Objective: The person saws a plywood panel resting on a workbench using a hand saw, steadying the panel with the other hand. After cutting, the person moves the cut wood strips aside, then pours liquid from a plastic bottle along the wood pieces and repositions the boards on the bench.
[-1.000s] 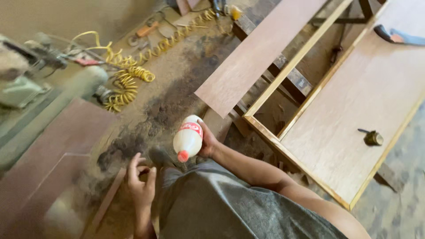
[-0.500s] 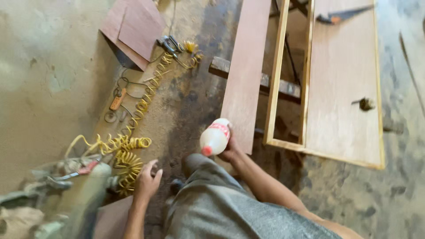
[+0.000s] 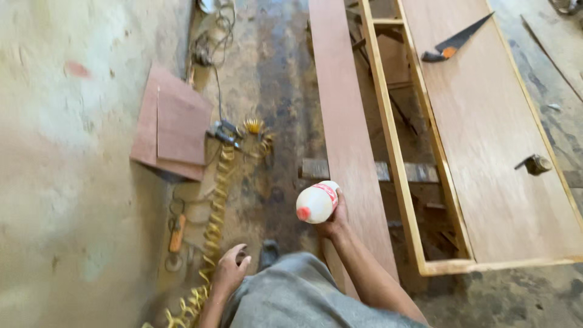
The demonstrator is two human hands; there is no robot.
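My right hand [image 3: 336, 222] grips a white plastic bottle [image 3: 317, 203] with a red cap and a red label, held sideways above the near end of a long reddish-brown board [image 3: 343, 115]. My left hand [image 3: 230, 270] hangs low beside my grey-clad leg, fingers loosely curled and holding nothing, just above a yellow coiled air hose [image 3: 216, 215] on the dirty floor.
To the right lies a pale wooden frame [image 3: 388, 133] with a plywood panel [image 3: 486, 127]; a hand saw [image 3: 454, 41] and a small tool [image 3: 534, 164] rest on it. Reddish board offcuts [image 3: 173, 124] and a small tool with a cord [image 3: 223, 130] lie at left.
My view has swung left to right across the floor, so the boards and frame now run straight away from me. The bottle stays in my right hand; my left hand has dropped lower.
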